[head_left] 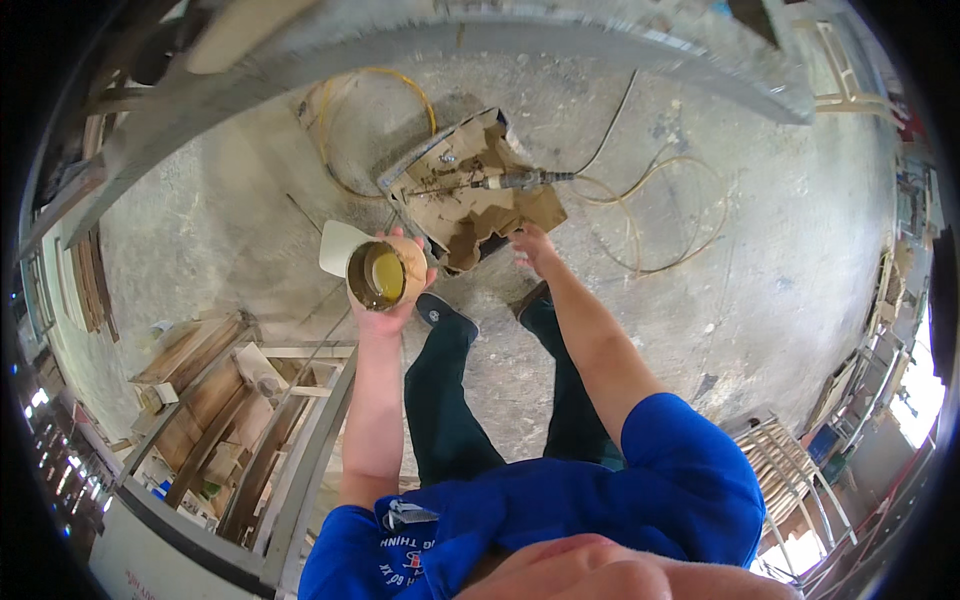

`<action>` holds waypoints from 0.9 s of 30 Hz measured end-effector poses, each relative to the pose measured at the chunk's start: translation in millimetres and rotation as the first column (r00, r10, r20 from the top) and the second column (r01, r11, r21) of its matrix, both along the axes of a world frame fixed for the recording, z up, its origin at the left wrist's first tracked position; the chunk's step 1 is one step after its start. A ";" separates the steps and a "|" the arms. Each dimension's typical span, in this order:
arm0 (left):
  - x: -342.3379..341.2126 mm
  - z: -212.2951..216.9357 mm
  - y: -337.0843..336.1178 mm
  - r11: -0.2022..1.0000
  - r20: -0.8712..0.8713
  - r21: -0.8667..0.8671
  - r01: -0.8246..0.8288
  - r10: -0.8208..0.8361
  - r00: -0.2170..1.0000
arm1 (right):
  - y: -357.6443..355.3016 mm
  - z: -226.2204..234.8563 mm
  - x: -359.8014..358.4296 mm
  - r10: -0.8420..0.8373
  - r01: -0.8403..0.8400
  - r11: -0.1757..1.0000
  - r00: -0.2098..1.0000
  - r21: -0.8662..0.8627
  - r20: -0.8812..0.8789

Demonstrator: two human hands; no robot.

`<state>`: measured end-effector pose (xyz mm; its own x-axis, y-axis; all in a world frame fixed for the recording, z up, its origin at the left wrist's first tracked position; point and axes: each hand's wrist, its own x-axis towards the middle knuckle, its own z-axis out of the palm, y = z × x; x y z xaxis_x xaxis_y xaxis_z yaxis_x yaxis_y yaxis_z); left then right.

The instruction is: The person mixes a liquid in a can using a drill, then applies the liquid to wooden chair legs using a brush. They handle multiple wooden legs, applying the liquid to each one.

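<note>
My left hand (382,320) is wrapped round a round, open-topped can (410,262) that has yellowish liquid in it. A pale flat piece (341,248) juts out at the can's far left side. My right hand (537,250) reaches forward with its fingers apart and nothing seen in them. It is by the near right edge of a torn, stained cardboard box (455,208) on the floor; whether it touches the box I cannot tell. Across the box lies a dark, corded tool (520,180) with a thin rod pointing left.
A yellow hose (430,105) curves behind the box, and a pale looped hose (722,215) lies to its right. A grey metal beam (480,42) crosses the far side. At the lower left stands a metal frame (318,440) with wood pieces. Slatted wooden pieces (775,455) stand at the right.
</note>
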<state>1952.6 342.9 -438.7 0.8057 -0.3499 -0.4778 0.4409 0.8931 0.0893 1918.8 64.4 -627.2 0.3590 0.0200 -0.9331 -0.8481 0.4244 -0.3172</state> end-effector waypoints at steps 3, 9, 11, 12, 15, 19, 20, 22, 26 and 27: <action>19.3 -54.7 -4.8 0.994 0.051 -0.105 0.043 -0.038 0.998 | -17.2 -94.5 7.6 -0.064 0.068 0.996 0.995 -0.055 0.078; 28.1 -151.7 24.8 0.976 0.184 0.017 -0.216 0.210 0.960 | 19.1 -135.0 54.1 -0.381 0.367 0.924 0.908 0.107 0.175; 50.2 -168.4 23.6 0.922 0.128 0.164 -0.350 0.332 0.935 | 8.9 -157.0 63.9 -0.476 0.423 0.873 0.846 0.244 0.238; 63.2 -173.4 17.8 0.901 0.186 0.214 -0.376 0.341 0.922 | 2.0 -171.8 73.2 -0.569 0.526 0.820 0.792 0.223 0.222; 83.6 -191.2 23.3 0.873 0.209 0.145 -0.466 0.433 0.877 | 1.4 -194.9 82.5 -0.676 0.589 0.736 0.650 0.333 0.347; 95.7 -196.5 40.6 0.851 0.310 0.100 -0.515 0.465 0.829 | 34.7 -169.2 91.3 -0.485 0.557 0.817 0.521 0.151 0.702; 95.4 -193.2 43.5 0.840 0.345 0.110 -0.531 0.469 0.813 | 46.6 -157.0 96.4 -0.403 0.503 0.856 0.498 0.123 0.768; 95.4 -195.2 49.8 0.814 0.399 0.147 -0.561 0.470 0.787 | 53.5 -124.2 108.4 -0.094 0.313 0.949 0.414 -0.045 0.905; 86.6 -211.6 59.0 0.862 0.385 0.085 -0.500 0.434 0.814 | 49.7 -61.2 117.4 0.470 0.068 0.854 0.323 -0.515 0.822; 86.4 -213.9 57.8 0.858 0.367 0.112 -0.501 0.433 0.823 | 46.9 -62.1 122.1 0.548 0.028 0.814 0.298 -0.581 0.782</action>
<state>2039.0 400.8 -652.6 0.9661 0.1805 -0.1845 -0.1086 0.9327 0.3439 2040.8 111.3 -689.3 0.9979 0.0307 0.0570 0.0616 -0.1812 -0.9815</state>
